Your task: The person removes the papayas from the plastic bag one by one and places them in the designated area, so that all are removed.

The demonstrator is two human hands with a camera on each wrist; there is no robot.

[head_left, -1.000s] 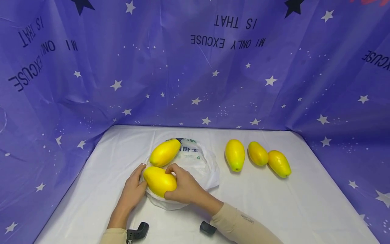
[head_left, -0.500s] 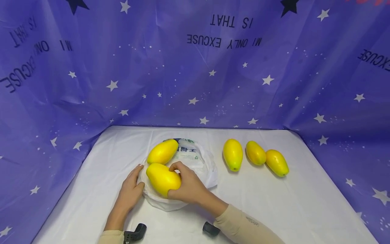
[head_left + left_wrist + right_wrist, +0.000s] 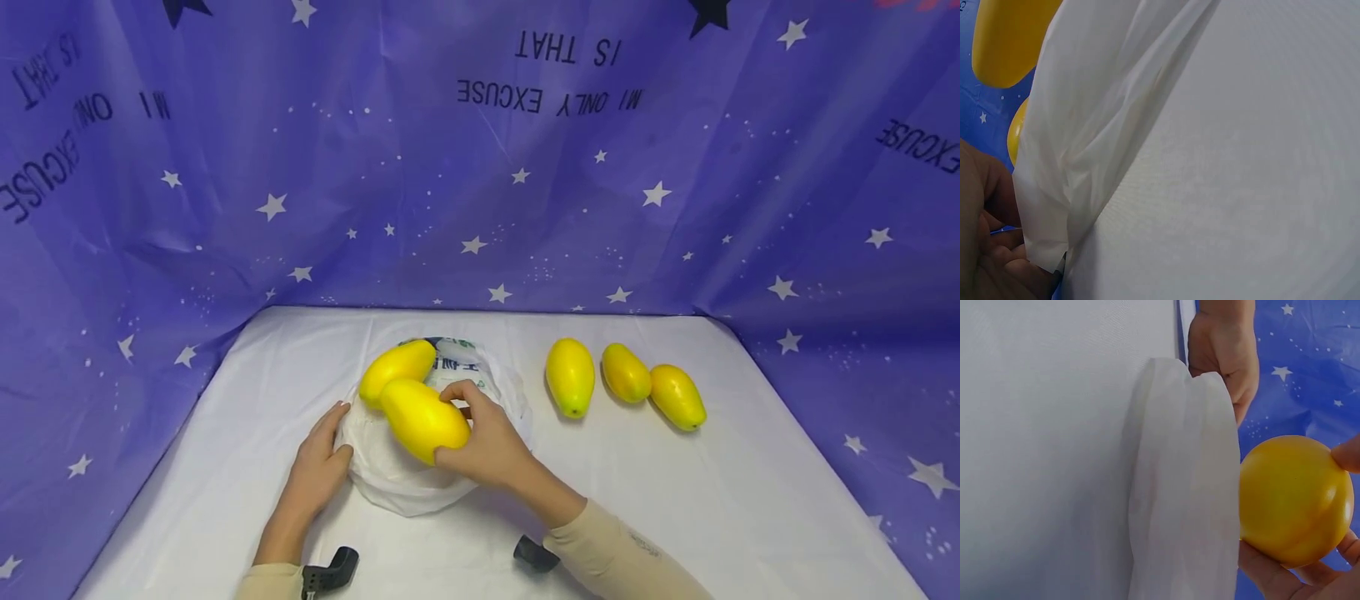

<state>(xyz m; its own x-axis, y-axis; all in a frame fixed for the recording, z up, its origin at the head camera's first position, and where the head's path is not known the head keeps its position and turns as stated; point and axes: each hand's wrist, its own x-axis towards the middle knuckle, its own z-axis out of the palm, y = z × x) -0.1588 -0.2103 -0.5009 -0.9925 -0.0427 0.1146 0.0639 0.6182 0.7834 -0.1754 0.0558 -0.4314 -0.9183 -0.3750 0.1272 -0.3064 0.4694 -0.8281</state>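
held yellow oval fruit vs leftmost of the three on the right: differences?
The smooth yellow oval fruit is gripped by the right hand; the smooth yellow-green oval fruit rests on the white cloth. The gripped fruit shows no green; the resting fruit's tip is greenish. Both look glossy.

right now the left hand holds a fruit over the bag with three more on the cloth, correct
Wrong hand: the head view shows the right hand holding the fruit over the bag, with three more on the cloth.
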